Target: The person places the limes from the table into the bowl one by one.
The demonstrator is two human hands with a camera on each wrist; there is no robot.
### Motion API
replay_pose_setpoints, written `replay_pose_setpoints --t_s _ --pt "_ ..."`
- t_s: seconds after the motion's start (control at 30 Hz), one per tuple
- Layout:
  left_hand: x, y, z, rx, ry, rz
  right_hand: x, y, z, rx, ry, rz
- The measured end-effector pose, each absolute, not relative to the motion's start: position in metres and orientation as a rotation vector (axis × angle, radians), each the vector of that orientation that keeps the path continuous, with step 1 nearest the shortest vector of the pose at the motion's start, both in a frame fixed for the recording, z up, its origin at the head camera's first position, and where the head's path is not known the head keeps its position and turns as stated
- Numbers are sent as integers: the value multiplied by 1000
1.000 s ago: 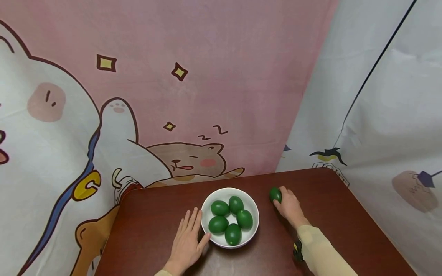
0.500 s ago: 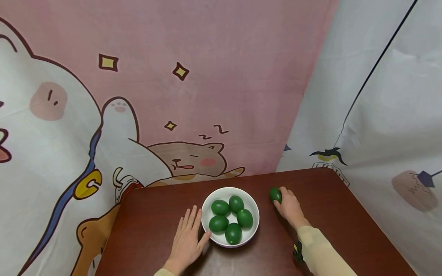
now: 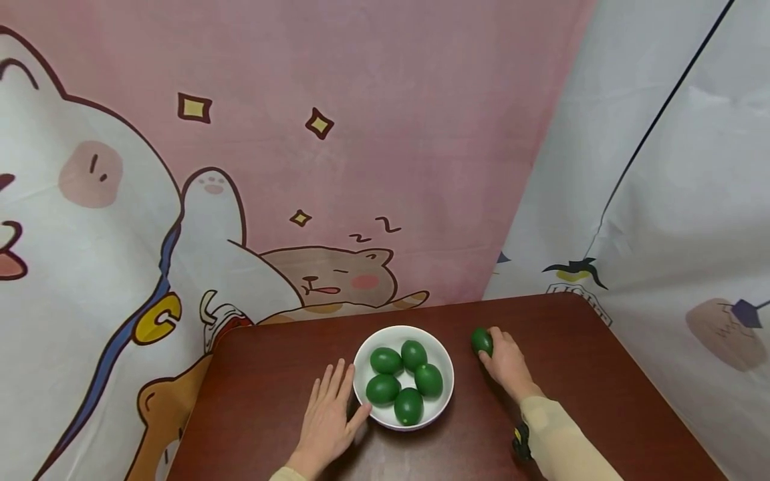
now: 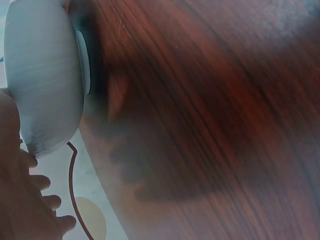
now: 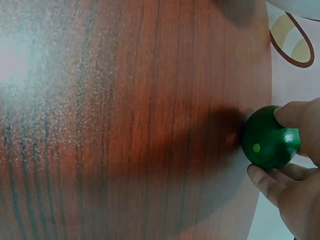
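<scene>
A white bowl (image 3: 402,423) stands on the table and holds several green limes (image 3: 408,406) in a loose ring. At its left side my left hand (image 3: 327,421) lies with straight fingers, the fingertips and thumb at the rim. In the left wrist view those fingers (image 4: 37,182) show beside the outer wall of the bowl (image 4: 45,75). Right of the bowl, my right hand (image 3: 508,364) grips a single lime (image 3: 481,341) between thumb and fingers. The right wrist view shows this lime (image 5: 270,137) low at the tabletop, its pale stem spot visible; whether it touches the wood I cannot tell.
The brown wooden table (image 3: 259,374) has its far edge close to a pink and white printed cloth (image 3: 421,133). A dark band (image 3: 521,441) is on my right wrist. Light glares off the tabletop in the right wrist view.
The head view has shifted slightly, so everything sits a little further right. Hands, bowl and limes keep their places relative to each other.
</scene>
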State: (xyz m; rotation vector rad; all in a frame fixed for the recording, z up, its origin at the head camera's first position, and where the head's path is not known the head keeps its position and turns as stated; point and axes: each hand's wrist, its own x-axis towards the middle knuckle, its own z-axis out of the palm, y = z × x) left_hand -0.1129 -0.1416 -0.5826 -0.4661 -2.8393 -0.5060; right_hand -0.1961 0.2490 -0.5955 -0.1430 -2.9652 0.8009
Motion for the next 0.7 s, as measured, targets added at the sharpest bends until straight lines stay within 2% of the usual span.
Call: replay_pose_setpoints --t_s 0.7 --pt "-114 -141 -583 -456 -2865 -498 -188 249 -594 -80 -2946 865"
